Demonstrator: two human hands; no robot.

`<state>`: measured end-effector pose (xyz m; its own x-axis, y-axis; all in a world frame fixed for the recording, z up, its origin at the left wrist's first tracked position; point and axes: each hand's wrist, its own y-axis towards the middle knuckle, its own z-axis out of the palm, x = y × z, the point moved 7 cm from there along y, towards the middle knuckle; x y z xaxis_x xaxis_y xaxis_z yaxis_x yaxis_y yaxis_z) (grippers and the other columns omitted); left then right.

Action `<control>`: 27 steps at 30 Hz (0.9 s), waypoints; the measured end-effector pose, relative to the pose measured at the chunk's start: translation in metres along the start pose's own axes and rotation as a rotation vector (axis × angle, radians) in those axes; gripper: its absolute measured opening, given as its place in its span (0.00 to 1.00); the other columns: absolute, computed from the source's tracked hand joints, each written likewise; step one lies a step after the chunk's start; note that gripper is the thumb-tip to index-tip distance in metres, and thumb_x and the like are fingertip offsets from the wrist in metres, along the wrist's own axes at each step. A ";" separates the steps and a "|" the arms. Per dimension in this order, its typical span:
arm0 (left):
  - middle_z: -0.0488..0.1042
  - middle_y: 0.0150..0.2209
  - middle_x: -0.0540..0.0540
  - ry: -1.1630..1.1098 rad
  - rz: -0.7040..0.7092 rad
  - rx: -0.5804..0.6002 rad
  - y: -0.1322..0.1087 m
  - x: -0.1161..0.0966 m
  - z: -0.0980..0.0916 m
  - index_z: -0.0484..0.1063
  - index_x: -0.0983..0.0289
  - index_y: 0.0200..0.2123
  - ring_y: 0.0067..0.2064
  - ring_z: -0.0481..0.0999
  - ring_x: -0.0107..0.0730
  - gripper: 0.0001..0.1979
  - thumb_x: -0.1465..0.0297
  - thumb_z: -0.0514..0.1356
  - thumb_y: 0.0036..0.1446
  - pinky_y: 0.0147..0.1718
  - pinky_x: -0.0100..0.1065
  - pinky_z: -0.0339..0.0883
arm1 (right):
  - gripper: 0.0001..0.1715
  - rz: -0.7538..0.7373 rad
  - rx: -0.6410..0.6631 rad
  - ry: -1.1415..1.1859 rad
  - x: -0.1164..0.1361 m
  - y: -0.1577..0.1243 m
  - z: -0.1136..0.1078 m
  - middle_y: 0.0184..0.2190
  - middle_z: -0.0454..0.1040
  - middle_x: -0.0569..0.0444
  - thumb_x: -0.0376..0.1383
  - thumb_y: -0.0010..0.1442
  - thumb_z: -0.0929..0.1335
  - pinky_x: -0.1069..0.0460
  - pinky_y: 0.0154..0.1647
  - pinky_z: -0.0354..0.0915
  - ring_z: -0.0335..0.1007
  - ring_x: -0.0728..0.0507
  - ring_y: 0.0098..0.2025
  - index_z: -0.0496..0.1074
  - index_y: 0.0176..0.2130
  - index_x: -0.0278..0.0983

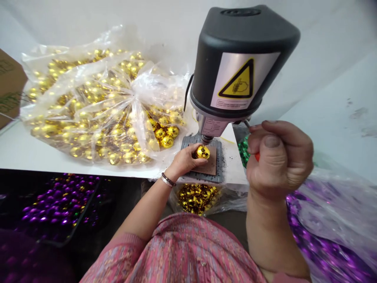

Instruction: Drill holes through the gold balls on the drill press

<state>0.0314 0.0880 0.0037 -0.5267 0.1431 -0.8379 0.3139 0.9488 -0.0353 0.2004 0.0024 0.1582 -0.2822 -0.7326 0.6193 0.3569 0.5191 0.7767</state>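
My left hand (185, 160) pinches a shiny gold ball (203, 152) and holds it on the brown pad of the press base (219, 173), right under the tip of the black machine (240, 59). My right hand (278, 161) is closed in a fist around the machine's lever with a red-orange grip (257, 157), raised close to the camera at the right. A thin metal rod (246, 124) runs from the fist up to the machine.
A big clear plastic bag of gold balls (97, 106) lies open on the white table (17, 151) at the left. A second bag of gold balls (196, 198) hangs below the table edge. Purple balls fill a bin (55, 206) lower left and a bag (330, 243) at right. A cardboard box (8, 86) stands far left.
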 end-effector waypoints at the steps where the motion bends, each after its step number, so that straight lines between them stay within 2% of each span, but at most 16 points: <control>1: 0.81 0.45 0.54 -0.003 0.001 0.000 0.000 0.000 0.000 0.77 0.62 0.54 0.43 0.78 0.37 0.26 0.66 0.70 0.50 0.45 0.33 0.70 | 0.12 0.007 0.004 -0.002 -0.001 -0.001 -0.001 0.26 0.71 0.60 0.37 0.64 0.66 0.51 0.42 0.74 0.67 0.55 0.26 0.77 0.47 0.43; 5: 0.81 0.46 0.54 0.008 0.009 -0.001 0.001 0.001 0.001 0.76 0.61 0.55 0.44 0.78 0.37 0.27 0.66 0.70 0.50 0.44 0.32 0.70 | 0.11 -0.016 -0.002 0.029 -0.005 -0.006 -0.002 0.26 0.71 0.60 0.36 0.63 0.67 0.48 0.47 0.75 0.67 0.54 0.26 0.77 0.45 0.43; 11: 0.81 0.45 0.53 0.004 -0.003 0.016 0.001 0.001 0.002 0.76 0.61 0.54 0.44 0.78 0.37 0.26 0.65 0.69 0.50 0.43 0.32 0.69 | 0.10 -0.059 -0.042 0.079 -0.013 -0.010 -0.002 0.25 0.70 0.61 0.35 0.61 0.68 0.45 0.50 0.75 0.69 0.53 0.27 0.77 0.43 0.44; 15: 0.81 0.45 0.52 -0.007 0.014 0.022 0.000 0.000 0.002 0.75 0.61 0.54 0.44 0.78 0.37 0.25 0.64 0.69 0.51 0.44 0.33 0.69 | 0.11 -0.138 -0.041 0.128 -0.018 -0.018 -0.001 0.23 0.69 0.63 0.32 0.61 0.67 0.44 0.52 0.74 0.65 0.55 0.25 0.77 0.42 0.44; 20: 0.81 0.47 0.54 0.041 0.012 0.019 0.001 0.001 0.002 0.74 0.61 0.55 0.46 0.79 0.40 0.27 0.64 0.69 0.51 0.46 0.35 0.70 | 0.10 -0.148 -0.076 0.188 -0.018 -0.015 0.000 0.20 0.66 0.64 0.32 0.61 0.67 0.46 0.47 0.75 0.62 0.56 0.23 0.77 0.41 0.43; 23: 0.80 0.50 0.55 0.017 0.021 0.014 0.000 0.003 0.003 0.72 0.61 0.58 0.48 0.79 0.41 0.30 0.65 0.69 0.51 0.49 0.37 0.70 | 0.08 -0.069 -0.065 0.248 -0.008 0.009 0.006 0.20 0.64 0.63 0.34 0.61 0.68 0.52 0.37 0.72 0.62 0.57 0.22 0.77 0.41 0.41; 27: 0.79 0.51 0.57 0.024 0.049 0.008 -0.003 0.008 0.003 0.71 0.62 0.60 0.51 0.78 0.43 0.34 0.67 0.70 0.48 0.53 0.40 0.70 | 0.10 0.014 -0.009 0.252 0.006 0.043 0.017 0.22 0.63 0.63 0.35 0.65 0.65 0.60 0.25 0.63 0.62 0.60 0.22 0.76 0.41 0.38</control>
<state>0.0285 0.0856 -0.0042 -0.5291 0.1958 -0.8256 0.3456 0.9384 0.0011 0.1990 0.0281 0.1971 -0.0469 -0.8125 0.5810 0.3677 0.5268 0.7664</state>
